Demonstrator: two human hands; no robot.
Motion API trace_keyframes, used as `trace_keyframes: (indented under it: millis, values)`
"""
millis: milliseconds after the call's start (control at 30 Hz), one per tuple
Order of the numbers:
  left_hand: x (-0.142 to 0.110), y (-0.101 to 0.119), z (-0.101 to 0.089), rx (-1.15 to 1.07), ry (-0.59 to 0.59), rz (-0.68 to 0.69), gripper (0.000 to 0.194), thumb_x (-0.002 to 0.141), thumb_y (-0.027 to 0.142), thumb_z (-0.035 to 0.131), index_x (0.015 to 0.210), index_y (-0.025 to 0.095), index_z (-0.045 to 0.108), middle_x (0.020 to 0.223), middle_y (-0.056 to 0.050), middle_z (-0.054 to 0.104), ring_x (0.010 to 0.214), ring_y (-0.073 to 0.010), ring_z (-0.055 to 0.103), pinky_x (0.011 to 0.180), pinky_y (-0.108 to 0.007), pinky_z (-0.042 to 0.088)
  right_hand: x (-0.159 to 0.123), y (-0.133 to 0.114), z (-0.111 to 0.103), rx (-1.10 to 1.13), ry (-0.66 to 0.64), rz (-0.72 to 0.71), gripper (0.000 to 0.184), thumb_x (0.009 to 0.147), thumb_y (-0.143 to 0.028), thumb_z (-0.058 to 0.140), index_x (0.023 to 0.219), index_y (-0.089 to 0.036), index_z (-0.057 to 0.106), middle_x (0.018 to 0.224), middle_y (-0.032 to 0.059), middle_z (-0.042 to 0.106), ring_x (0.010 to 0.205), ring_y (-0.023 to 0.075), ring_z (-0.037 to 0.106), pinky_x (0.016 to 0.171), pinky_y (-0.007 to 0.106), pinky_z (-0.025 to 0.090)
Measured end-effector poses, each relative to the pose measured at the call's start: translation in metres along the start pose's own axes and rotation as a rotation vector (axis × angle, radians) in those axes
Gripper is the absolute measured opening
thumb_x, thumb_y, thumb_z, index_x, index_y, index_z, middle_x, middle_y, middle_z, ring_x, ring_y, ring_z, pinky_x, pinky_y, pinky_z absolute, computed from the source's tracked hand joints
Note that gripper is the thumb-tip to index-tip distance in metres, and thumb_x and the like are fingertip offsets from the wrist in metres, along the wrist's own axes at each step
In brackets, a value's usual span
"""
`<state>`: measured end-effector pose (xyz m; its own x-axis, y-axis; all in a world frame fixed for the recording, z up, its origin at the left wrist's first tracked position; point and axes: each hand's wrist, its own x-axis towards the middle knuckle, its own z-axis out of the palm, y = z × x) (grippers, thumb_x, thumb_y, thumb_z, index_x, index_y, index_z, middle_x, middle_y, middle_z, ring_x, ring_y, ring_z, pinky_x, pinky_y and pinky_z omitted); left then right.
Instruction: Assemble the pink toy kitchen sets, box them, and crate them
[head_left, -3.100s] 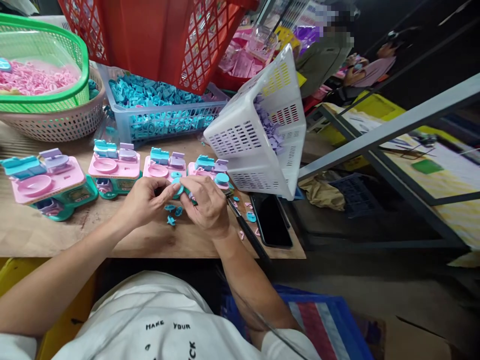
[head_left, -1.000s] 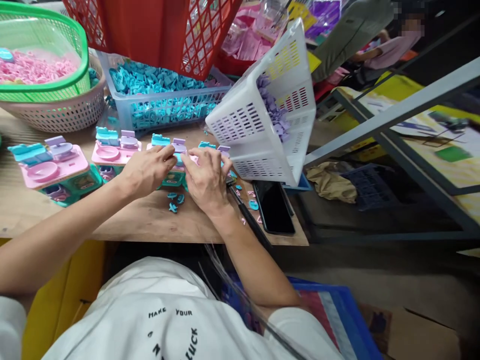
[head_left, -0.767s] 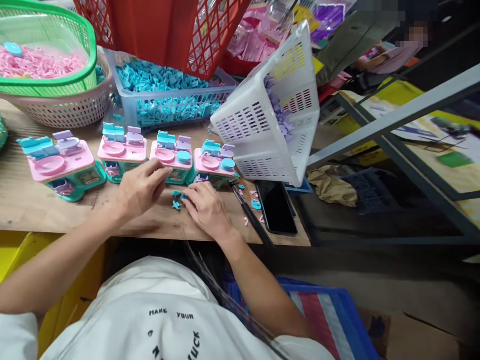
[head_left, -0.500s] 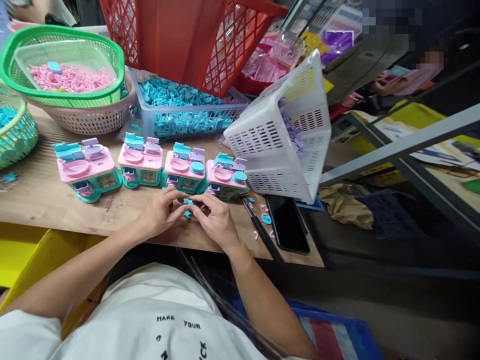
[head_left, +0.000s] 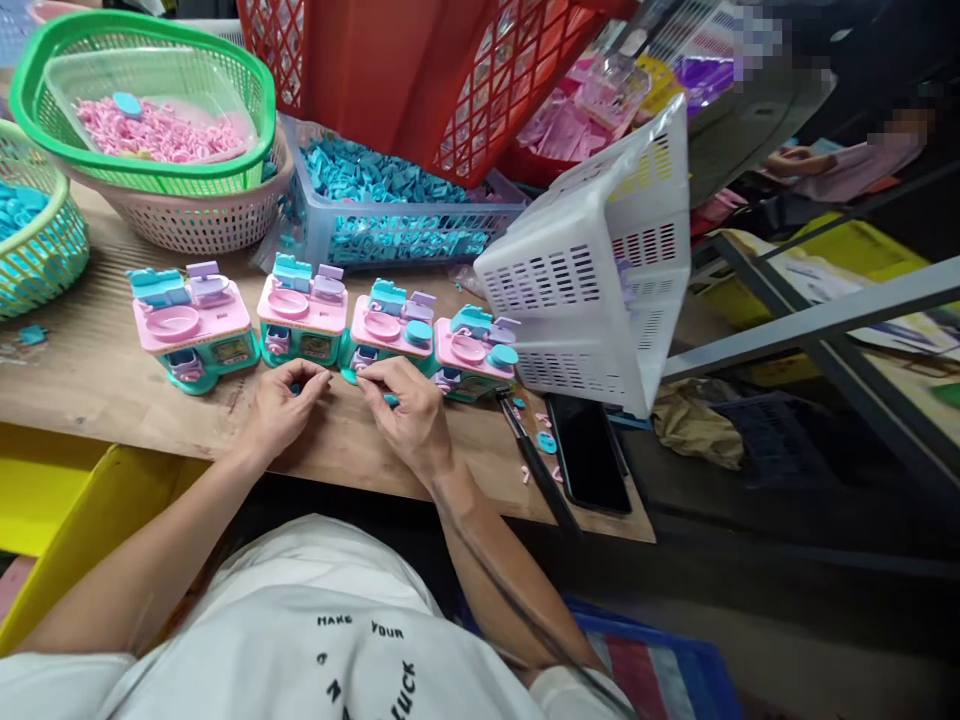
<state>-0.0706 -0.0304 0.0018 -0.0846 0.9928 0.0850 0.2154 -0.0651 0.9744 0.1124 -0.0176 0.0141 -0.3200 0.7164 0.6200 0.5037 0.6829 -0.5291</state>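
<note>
Several small toy kitchen units stand in a row on the wooden table [head_left: 180, 425], with pink tops, teal bases and blue and lilac parts. My left hand [head_left: 279, 412] is closed in front of the second toy kitchen unit [head_left: 304, 310], and a bit of a small blue plastic piece [head_left: 295, 388] shows among its fingers. Just before the third toy kitchen unit [head_left: 390, 330], my right hand [head_left: 411, 415] has its fingers pinched together. Another small blue plastic piece [head_left: 391, 399] peeks out under those fingers. Both pieces are mostly hidden.
Behind the row are a blue-filled plastic bin [head_left: 409, 215], a green basket [head_left: 259, 110] and a red crate [head_left: 360, 80]. A white basket [head_left: 540, 280] lies tipped at the right. Nearby are a phone [head_left: 589, 455], a black-handled tool [head_left: 538, 465] and loose small parts.
My hands, which were together over a blue piece, have moved apart. The left one has shifted left, and blue now shows at each hand. The whole view has shifted slightly.
</note>
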Motion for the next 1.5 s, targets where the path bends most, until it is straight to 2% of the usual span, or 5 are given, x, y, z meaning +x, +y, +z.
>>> trace_keyframes:
  millis: [333, 800, 933, 1167, 1500]
  values:
    - [-0.003, -0.007, -0.015, 0.273, 0.065, 0.146, 0.022, 0.089, 0.033, 0.057, 0.092, 0.015, 0.069, 0.081, -0.003, 0.071, 0.065, -0.0124, 0.058, 0.064, -0.024, 0.047, -0.037, 0.011, -0.021, -0.157, 0.013, 0.107, 0.013, 0.098, -0.02, 0.058, 0.091, -0.02, 0.069, 0.084, 0.005, 0.072, 0.081, 0.0187, 0.066, 0.075, 0.033, 0.053]
    - [0.002, -0.007, 0.009, 0.695, -0.359, 0.255, 0.021, 0.092, 0.025, 0.058, 0.096, 0.012, 0.074, 0.091, -0.011, 0.067, 0.076, -0.0203, 0.061, 0.07, -0.032, 0.045, -0.039, -0.002, 0.009, -0.386, -0.229, 0.095, 0.01, 0.096, -0.018, 0.063, 0.1, -0.021, 0.071, 0.098, 0.0052, 0.075, 0.093, 0.0225, 0.061, 0.081, 0.037, 0.04]
    - [0.0, -0.007, 0.002, 0.445, -0.333, 0.195, 0.017, 0.085, 0.021, 0.062, 0.091, 0.011, 0.075, 0.083, -0.008, 0.067, 0.071, -0.0168, 0.056, 0.067, -0.029, 0.041, -0.036, 0.0, 0.005, -0.161, -0.189, 0.131, 0.009, 0.095, -0.021, 0.064, 0.1, -0.021, 0.072, 0.094, 0.0046, 0.076, 0.089, 0.0209, 0.064, 0.081, 0.036, 0.045]
    - [0.0, 0.016, -0.006, -0.639, -0.324, -0.465, 0.049, 0.054, 0.047, 0.094, 0.079, 0.012, 0.071, 0.061, 0.004, 0.048, 0.051, -0.0033, 0.036, 0.044, -0.016, 0.018, -0.014, -0.007, 0.006, 0.353, 0.029, 0.228, 0.011, 0.095, -0.031, 0.066, 0.093, -0.022, 0.073, 0.095, 0.0034, 0.075, 0.091, 0.0169, 0.068, 0.083, 0.031, 0.053]
    - [0.011, 0.033, -0.012, -0.983, -0.251, -0.47, 0.041, 0.055, 0.025, 0.095, 0.08, 0.007, 0.069, 0.067, 0.003, 0.053, 0.052, -0.0011, 0.042, 0.037, -0.008, 0.022, 0.033, -0.015, 0.019, 0.489, 0.044, 0.323, 0.02, 0.094, -0.039, 0.064, 0.092, -0.021, 0.07, 0.084, -0.0001, 0.072, 0.072, 0.0124, 0.065, 0.066, 0.025, 0.05]
